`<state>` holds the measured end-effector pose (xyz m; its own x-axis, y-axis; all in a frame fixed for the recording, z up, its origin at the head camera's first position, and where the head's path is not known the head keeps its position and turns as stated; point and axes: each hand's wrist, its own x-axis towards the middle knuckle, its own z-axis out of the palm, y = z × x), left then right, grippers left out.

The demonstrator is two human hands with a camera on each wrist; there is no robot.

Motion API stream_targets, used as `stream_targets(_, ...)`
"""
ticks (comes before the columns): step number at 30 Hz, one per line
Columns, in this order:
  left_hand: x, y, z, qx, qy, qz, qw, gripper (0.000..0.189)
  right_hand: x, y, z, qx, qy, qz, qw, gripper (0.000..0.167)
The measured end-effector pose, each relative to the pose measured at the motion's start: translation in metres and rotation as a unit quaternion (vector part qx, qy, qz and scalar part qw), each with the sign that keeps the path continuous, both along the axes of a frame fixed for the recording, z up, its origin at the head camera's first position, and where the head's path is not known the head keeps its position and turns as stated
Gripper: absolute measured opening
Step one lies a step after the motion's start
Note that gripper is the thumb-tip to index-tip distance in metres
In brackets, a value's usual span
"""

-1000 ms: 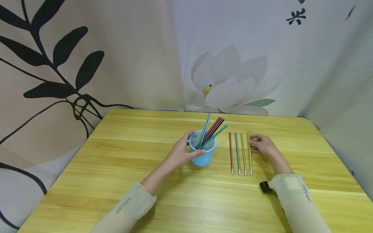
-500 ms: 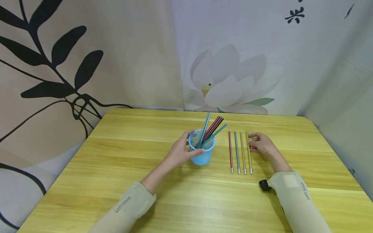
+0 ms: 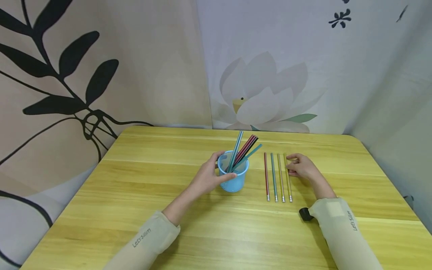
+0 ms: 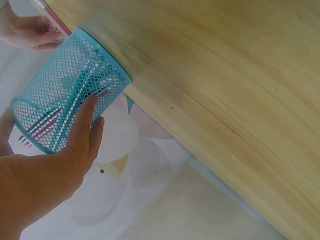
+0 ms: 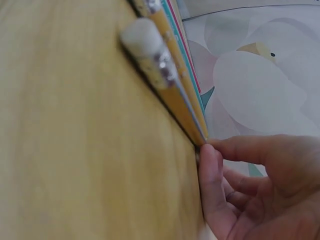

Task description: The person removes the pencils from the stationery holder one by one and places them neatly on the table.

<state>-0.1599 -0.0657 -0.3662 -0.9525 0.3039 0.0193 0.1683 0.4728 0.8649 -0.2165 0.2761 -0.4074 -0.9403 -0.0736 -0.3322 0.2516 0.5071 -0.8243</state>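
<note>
My left hand (image 3: 209, 179) holds a light blue mesh pencil cup (image 3: 235, 184) round its side, thumb toward me. Several pencils (image 3: 248, 149) lean in the cup, striped teal, dark red, black and plain teal. My right hand (image 3: 302, 167) pinches a yellow pencil (image 3: 289, 187) between thumb and forefinger near its far end. That pencil lies along the table, with its white eraser (image 5: 142, 37) nearest me in the right wrist view. To its left, roughly side by side, lie another yellow pencil (image 3: 281, 178), a teal pencil (image 3: 274, 178) and a red pencil (image 3: 266, 178).
A wooden table (image 3: 202, 232) bears everything. Its far edge meets a printed cloth backdrop (image 3: 162, 67) with leaves and a flower. A small black device (image 3: 305, 214) sits at the right sleeve's cuff.
The far end of the rightmost yellow pencil has shifted slightly left with my right hand, so it slants a bit more. My left hand keeps its hold on the cup.
</note>
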Motion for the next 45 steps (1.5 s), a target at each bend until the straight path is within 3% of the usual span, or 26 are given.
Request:
stream_targets(10, -0.001, 0.000, -0.002, -0.007, -0.005, -0.003, 1.0000, 0.085, 0.001, 0.001, 0.001, -0.011, 0.005, 0.004, 0.9999, 0.064)
stream_targets(19, 0.000, -0.004, -0.003, 0.002, -0.007, 0.004, 1.0000, 0.084, 0.004, -0.006, 0.004, -0.022, 0.014, -0.020, 0.9995, 0.066)
stream_targets(36, -0.001, -0.002, -0.001, 0.001, 0.001, -0.001, 1.0000, 0.085, 0.021, -0.046, 0.039, -0.018, 0.108, 0.010, 0.9939, 0.048)
stream_targets(45, -0.001, -0.001, -0.002, -0.004, -0.008, 0.004, 1.0000, 0.084, 0.026, -0.064, 0.050, -0.036, 0.120, 0.027, 0.9917, 0.048)
